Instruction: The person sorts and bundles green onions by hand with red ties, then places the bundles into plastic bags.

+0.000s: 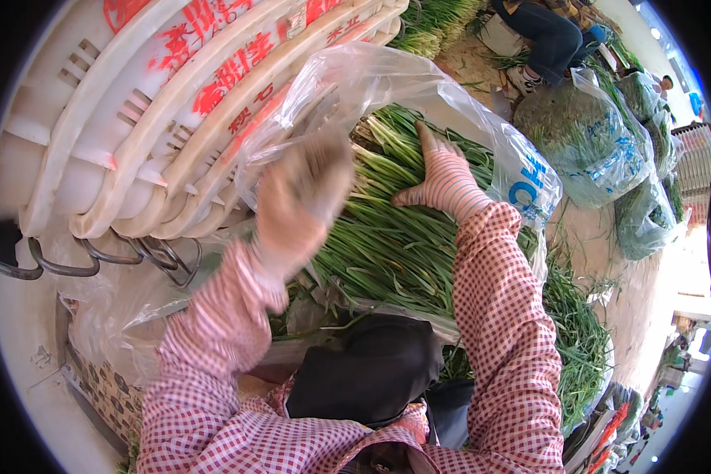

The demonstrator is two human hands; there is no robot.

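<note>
Bundled green garlic chives [391,260] lie inside a clear plastic bag [379,71], their pale cut ends towards the upper left. My right hand [444,178], in a striped glove, rests on the stalks with thumb and fingers spread. Left of the chives, my left hand [305,195] is blurred by motion beside the bag's raised edge. It appears gloved, but its fingers cannot be made out. Blue print marks the bag's right side.
Stacked white plastic crates [124,118] with metal handles [118,255] stand close at left. More chives [577,343] lie at right. Filled plastic bags [592,136] sit on the floor at upper right, near a seated person's leg [542,41]. Another chive pile [438,23] lies beyond the crates.
</note>
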